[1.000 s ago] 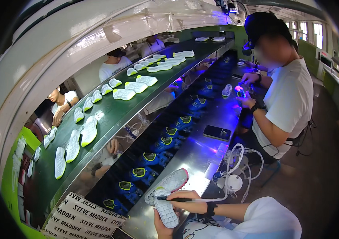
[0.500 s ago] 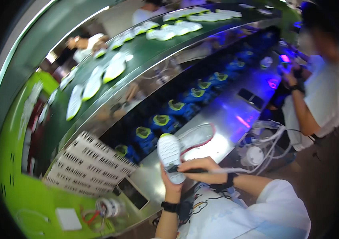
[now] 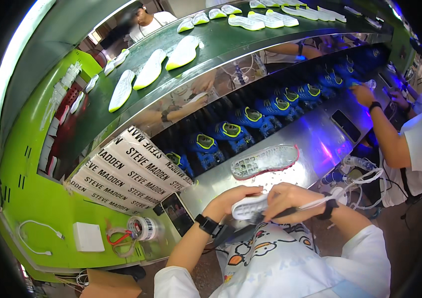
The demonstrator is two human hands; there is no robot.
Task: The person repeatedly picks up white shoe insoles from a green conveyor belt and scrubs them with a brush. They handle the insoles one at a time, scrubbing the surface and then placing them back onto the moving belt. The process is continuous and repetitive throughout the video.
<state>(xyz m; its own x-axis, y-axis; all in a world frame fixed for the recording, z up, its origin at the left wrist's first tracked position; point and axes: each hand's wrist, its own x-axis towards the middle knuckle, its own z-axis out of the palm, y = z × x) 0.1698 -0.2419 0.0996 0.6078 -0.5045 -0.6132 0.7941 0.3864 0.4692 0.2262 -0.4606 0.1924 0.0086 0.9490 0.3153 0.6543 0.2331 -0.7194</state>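
A white shoe sole (image 3: 248, 207) is held low in front of my body, its near end partly hidden by my hands. My left hand (image 3: 235, 195) is closed around its far side. In my right hand (image 3: 290, 200) is a dark-bristled brush (image 3: 257, 217), its bristles against or just beside the sole; I cannot tell which. A white tube (image 3: 315, 201) runs from that hand towards the right. Beyond my hands, a second sole (image 3: 265, 163), pale with a red edge, lies flat on the metal bench (image 3: 211, 184).
Blue shoes (image 3: 248, 116) move away in a row behind the bench. White soles (image 3: 150, 69) lie on the green conveyor (image 3: 171, 82) above. Left are a stack of printed boxes (image 3: 126, 174), a phone (image 3: 177, 213) and a tape roll (image 3: 144, 227). A co-worker's arm (image 3: 388, 134) is at right.
The sole has come down closer to my body and tipped over from upright. The right hand has moved with the brush. The pale red-edged sole now shows fully as the view shifts.
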